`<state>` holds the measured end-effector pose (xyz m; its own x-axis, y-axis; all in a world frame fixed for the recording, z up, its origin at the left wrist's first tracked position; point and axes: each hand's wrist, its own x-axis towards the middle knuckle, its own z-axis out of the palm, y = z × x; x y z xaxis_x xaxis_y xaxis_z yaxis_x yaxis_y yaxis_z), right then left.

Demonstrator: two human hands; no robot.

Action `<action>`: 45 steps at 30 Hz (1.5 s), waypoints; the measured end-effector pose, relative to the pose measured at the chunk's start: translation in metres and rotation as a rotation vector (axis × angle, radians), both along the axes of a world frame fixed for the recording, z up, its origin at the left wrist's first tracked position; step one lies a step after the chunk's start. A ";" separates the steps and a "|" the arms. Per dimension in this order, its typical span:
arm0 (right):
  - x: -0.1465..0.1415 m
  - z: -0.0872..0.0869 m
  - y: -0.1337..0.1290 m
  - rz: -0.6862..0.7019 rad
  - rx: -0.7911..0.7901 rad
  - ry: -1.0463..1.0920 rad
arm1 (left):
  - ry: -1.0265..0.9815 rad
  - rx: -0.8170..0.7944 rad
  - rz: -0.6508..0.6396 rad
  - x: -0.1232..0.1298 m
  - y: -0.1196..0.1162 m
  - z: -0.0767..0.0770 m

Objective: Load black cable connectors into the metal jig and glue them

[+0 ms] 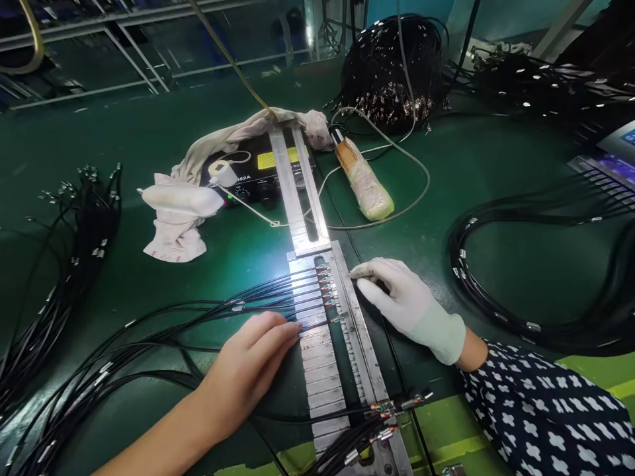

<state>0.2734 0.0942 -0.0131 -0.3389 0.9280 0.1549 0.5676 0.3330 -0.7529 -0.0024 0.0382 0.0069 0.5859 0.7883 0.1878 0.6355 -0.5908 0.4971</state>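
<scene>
A slotted metal fixture [322, 370] runs lengthwise down the bench in front of me. Several black cables [262, 291] lie side by side in its upper slots, their stripped ends with coloured wires [325, 284] reaching over the central gap. My bare left hand [253, 363] is closed at the fixture's left edge, fingertips pinching the lowest of these cables. On the other side, my right hand [397, 297], in a white glove, has its thumb and fingers bent together against the fixture's right rail. Loose cables with connector ends [381, 416] lie across the lower fixture.
Behind the fixture sit a black control box [253, 172], a white cloth [178, 238] and a tape-wrapped handle [364, 182]. Cable bundles lie at left [74, 258], at the back [391, 73] and looped at right [466, 284]. A thin grey cord [426, 178] curls across the bench.
</scene>
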 end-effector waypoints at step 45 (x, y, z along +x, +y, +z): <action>-0.002 -0.001 0.000 -0.021 0.043 -0.033 | 0.448 0.381 0.067 0.034 0.009 0.006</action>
<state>0.2717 0.0937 -0.0141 -0.3253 0.9276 0.1839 0.5991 0.3526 -0.7188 0.0320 0.0476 0.0127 0.6245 0.7520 0.2107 0.7768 -0.6261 -0.0678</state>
